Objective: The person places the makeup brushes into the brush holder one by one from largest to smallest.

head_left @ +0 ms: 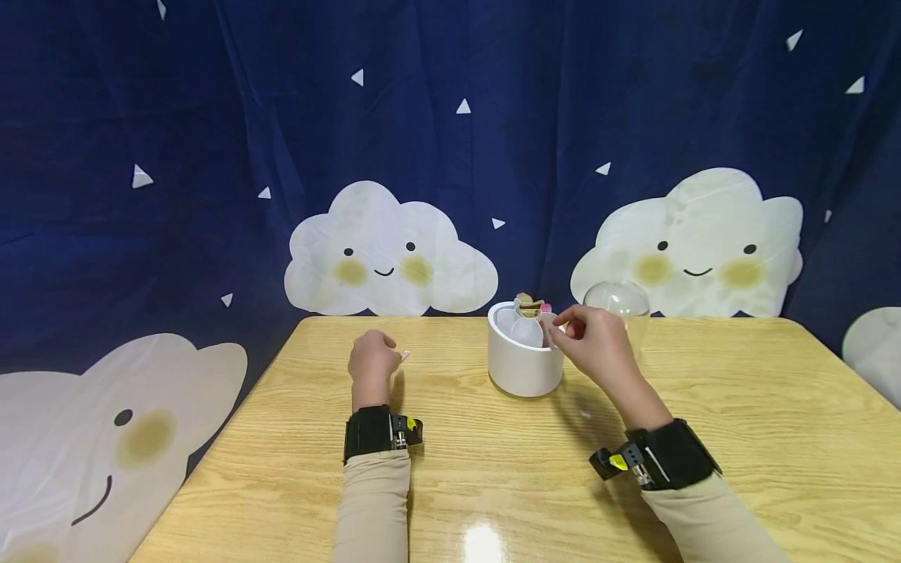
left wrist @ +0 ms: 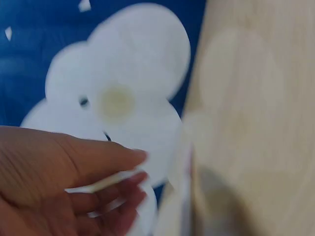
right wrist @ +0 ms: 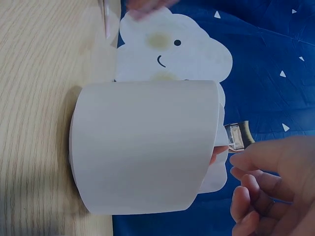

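Note:
A white slant-topped holder (head_left: 524,366) stands upright on the table. Out of its top sticks a brush (right wrist: 239,135) with a shiny metal collar; a pink tip (head_left: 547,308) shows beside it. My right hand (head_left: 594,336) hovers at the holder's right rim, thumb and forefinger close together, other fingers loosely bent. A reddish piece (right wrist: 216,153) in the holder shows just short of those fingertips. My left hand (head_left: 375,356) is over the table's left part, fingers relaxed and nothing between them. Near it is a thin pinkish-white stick (left wrist: 188,191), blurred in the left wrist view.
A clear dome (head_left: 617,301) stands behind my right hand, partly covered by it. The wooden table (head_left: 450,469) ends at the back against a dark blue curtain (head_left: 436,47) with smiling white clouds. Both wrists wear black straps with small cameras.

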Available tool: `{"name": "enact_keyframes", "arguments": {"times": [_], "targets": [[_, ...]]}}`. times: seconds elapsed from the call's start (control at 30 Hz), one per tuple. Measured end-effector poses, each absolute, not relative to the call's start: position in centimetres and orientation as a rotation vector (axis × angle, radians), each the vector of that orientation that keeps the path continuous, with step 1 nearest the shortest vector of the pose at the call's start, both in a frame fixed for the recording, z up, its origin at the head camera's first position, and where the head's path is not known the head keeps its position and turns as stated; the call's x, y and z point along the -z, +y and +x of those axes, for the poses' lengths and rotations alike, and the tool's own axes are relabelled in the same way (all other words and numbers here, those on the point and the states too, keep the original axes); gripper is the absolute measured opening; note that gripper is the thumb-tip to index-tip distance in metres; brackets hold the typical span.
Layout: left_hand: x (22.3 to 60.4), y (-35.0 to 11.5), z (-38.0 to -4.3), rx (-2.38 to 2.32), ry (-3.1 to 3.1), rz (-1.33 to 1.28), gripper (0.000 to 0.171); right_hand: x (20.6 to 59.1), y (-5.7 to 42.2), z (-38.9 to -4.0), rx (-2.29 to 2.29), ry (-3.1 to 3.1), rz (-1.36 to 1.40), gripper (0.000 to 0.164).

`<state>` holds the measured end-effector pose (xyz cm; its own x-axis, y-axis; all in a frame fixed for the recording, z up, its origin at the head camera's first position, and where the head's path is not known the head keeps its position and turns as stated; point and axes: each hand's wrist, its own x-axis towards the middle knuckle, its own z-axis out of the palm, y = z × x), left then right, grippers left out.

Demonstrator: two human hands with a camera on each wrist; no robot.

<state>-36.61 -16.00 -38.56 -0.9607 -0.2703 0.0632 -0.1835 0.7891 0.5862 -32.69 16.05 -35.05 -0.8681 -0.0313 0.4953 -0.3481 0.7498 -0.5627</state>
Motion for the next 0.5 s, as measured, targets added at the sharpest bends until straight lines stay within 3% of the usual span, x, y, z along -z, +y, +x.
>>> {"name": "enact_keyframes", "arguments": {"times": [0.23,0.5], "targets": [[40.2,-17.8,-36.3,0.908,-2.925,0.538,0.013,34.9,16.0,-32.7,-0.929,-2.49,0.289,0.01],[40.9,-17.8,-36.7,0.892,-2.925,0.556,0.016,35.0,16.1,-32.7,-0.936,-2.503,0.281,0.009]]}}
